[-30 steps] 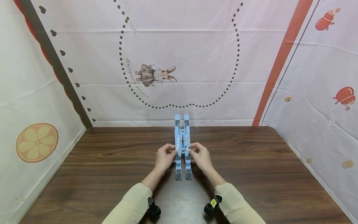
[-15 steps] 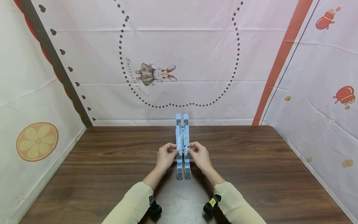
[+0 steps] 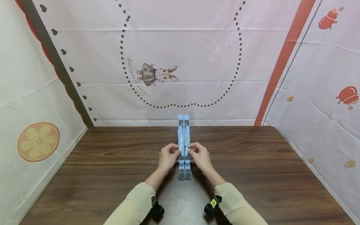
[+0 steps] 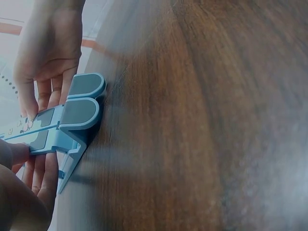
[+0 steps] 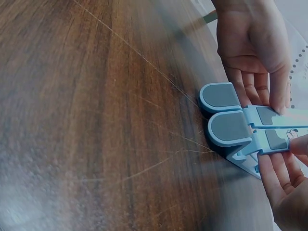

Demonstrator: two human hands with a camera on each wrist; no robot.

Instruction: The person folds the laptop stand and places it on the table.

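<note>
A light blue folding laptop stand (image 3: 184, 134) with grey pads stands lengthwise in the middle of the wooden table, its two long arms side by side with a thin seam between them. White lettering marks the left arm, and a small cartoon print is on the right one. My left hand (image 3: 168, 157) grips the left arm, thumb on top and fingers underneath. The right hand (image 3: 201, 157) pinches the right arm the same way. In the left wrist view, the stand's rounded front ends (image 4: 81, 113) lie next to each other, and a sloping leg shows below.
The dark brown wooden table (image 3: 112, 156) runs back to a printed cloth wall (image 3: 208, 56). More printed cloth (image 3: 39, 103) hangs at both sides. A black wrist camera (image 3: 157, 209) is strapped to each light sleeve.
The two arms of the laptop stand have come together, closing the gap between them. Both hands moved slightly inward with them, keeping their grip.
</note>
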